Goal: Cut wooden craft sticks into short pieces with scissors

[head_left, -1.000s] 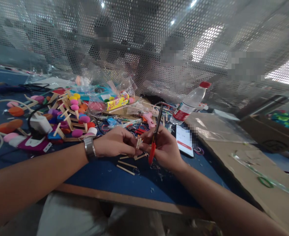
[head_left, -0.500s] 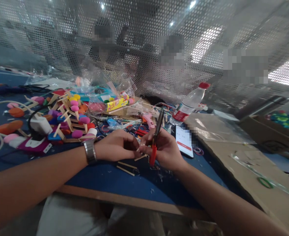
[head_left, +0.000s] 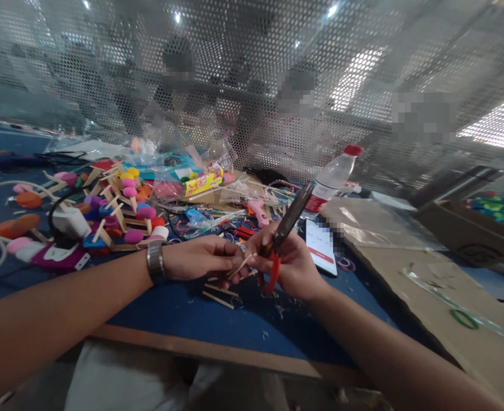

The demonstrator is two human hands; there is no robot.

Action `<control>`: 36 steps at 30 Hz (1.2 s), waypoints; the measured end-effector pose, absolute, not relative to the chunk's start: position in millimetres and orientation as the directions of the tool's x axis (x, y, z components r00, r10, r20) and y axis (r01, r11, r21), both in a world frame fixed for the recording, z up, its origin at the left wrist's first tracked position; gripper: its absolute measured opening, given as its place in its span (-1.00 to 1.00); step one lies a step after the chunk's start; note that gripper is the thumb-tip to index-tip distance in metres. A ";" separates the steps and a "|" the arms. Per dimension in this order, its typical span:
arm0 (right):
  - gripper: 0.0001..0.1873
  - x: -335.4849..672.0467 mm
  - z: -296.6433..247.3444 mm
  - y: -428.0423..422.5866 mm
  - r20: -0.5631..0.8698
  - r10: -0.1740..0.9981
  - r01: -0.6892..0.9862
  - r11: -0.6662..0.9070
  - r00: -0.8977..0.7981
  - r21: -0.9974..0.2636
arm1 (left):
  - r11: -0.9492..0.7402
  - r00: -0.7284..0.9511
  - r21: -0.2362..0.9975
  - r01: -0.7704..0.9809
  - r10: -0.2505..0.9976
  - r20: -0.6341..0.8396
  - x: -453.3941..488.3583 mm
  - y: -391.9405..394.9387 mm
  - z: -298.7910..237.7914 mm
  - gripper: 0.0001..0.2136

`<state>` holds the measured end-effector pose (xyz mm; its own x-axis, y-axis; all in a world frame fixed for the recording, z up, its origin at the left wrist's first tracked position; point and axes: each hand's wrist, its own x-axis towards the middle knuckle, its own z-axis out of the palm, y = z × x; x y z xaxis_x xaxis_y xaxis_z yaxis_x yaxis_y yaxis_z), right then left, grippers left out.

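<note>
My left hand [head_left: 202, 262], with a metal watch [head_left: 154, 262] on the wrist, pinches a few thin wooden sticks [head_left: 240, 266] over the blue table [head_left: 183, 311]. Close against it, my right hand [head_left: 292, 264] grips red-handled scissors [head_left: 283, 237], whose dark blades point up and to the right. The fingertips of both hands meet at the sticks. Loose sticks [head_left: 217, 298] lie on the table just below my left hand.
A heap of stick-and-coloured-ball models [head_left: 119, 208] and plastic bags fills the left. A phone [head_left: 321, 246] lies right of my hands, a water bottle [head_left: 333, 180] behind it. Cardboard [head_left: 440, 297] covers the right side. People sit behind a perforated screen [head_left: 252, 85].
The scissors have tilted from nearly upright to leaning right. The bundle of sticks has turned from standing between my fingers to lying slanted. Both hands stay in the same spot.
</note>
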<state>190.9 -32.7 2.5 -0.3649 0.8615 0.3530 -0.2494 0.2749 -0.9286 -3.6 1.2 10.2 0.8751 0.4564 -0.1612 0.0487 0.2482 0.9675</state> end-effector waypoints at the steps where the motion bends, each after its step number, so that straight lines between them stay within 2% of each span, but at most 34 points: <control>1: -0.56 190.8 2.7 -32.5 0.354 0.862 -0.249 0.276 -0.364 -0.928 | 0.211 0.873 0.976 0.054 0.464 -0.149 -4.0 1.9 11.4 -0.56; 4: -0.57 191.1 1.9 -31.5 0.350 0.870 -0.234 0.281 -0.347 -0.931 | 0.071 0.848 0.995 0.076 0.521 -0.102 -4.7 3.6 13.3 -0.58; 7: -0.56 191.6 -0.4 -30.1 0.357 0.892 -0.190 0.313 -0.277 -0.931 | -0.188 0.769 0.970 0.151 0.639 0.004 -4.4 3.5 11.7 -0.66; 10: -0.53 191.5 -3.1 -28.3 0.335 0.930 -0.124 0.318 -0.152 -0.940 | -0.460 0.670 0.844 0.277 0.721 0.173 -4.1 2.5 9.6 -0.75; 14: -0.48 190.4 -6.0 -25.2 0.295 0.953 -0.104 0.288 -0.061 -0.952 | -0.616 0.622 0.693 0.376 0.721 0.304 -4.4 2.0 10.1 -0.81; 20: -0.47 189.5 -5.3 -22.6 0.278 0.959 -0.110 0.270 -0.060 -0.956 | -0.681 0.624 0.632 0.370 0.686 0.373 -4.3 1.0 10.2 -0.80; 30: -0.46 189.3 -7.9 -20.4 0.234 0.966 -0.101 0.223 -0.112 -0.970 | -0.656 0.585 0.635 0.407 0.722 0.370 -5.2 -0.8 12.2 -0.83; 33: -0.44 188.6 -8.2 -20.2 0.231 0.969 -0.107 0.222 -0.084 -0.969 | -0.637 0.569 0.665 0.391 0.735 0.369 -4.7 -1.0 12.1 -0.84; 36: -0.41 188.9 -7.3 -19.2 0.225 0.973 -0.131 0.216 -0.053 -0.967 | -0.565 0.527 0.748 0.348 0.778 0.342 -4.3 1.1 9.9 -0.82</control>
